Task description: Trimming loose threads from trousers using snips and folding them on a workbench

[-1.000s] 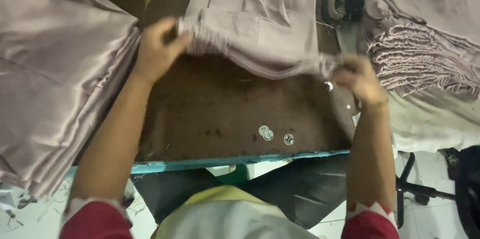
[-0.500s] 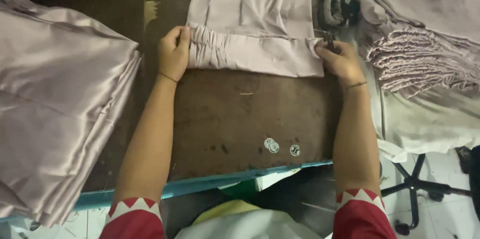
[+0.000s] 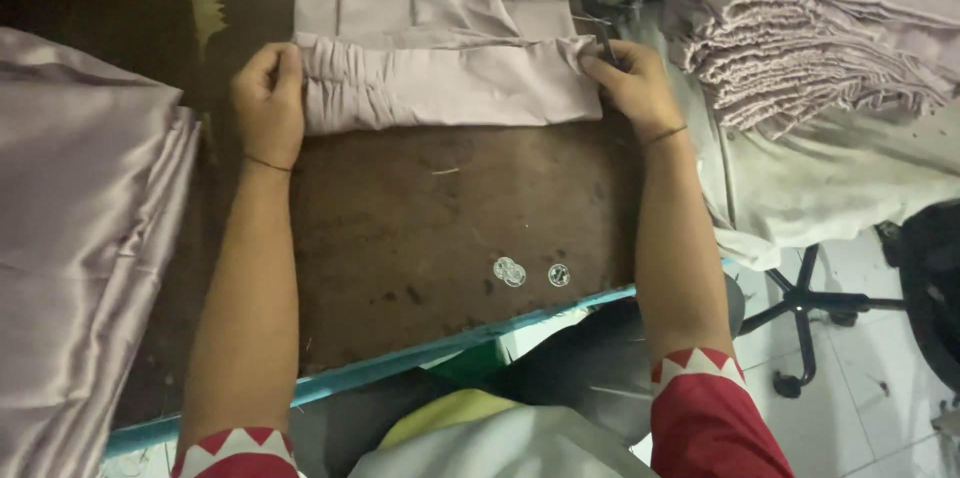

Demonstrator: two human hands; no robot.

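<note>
Both hands are on a pale mauve garment (image 3: 440, 88) lying flat on the worn brown surface (image 3: 440, 228). Left hand (image 3: 268, 103) has its fingers clamped on the gathered, ruched waistband end; right hand (image 3: 632, 86) pinches the opposite corner. Smooth satiny folded fabric (image 3: 80, 238) sits left, a ridged stack (image 3: 800, 58) right.
</note>
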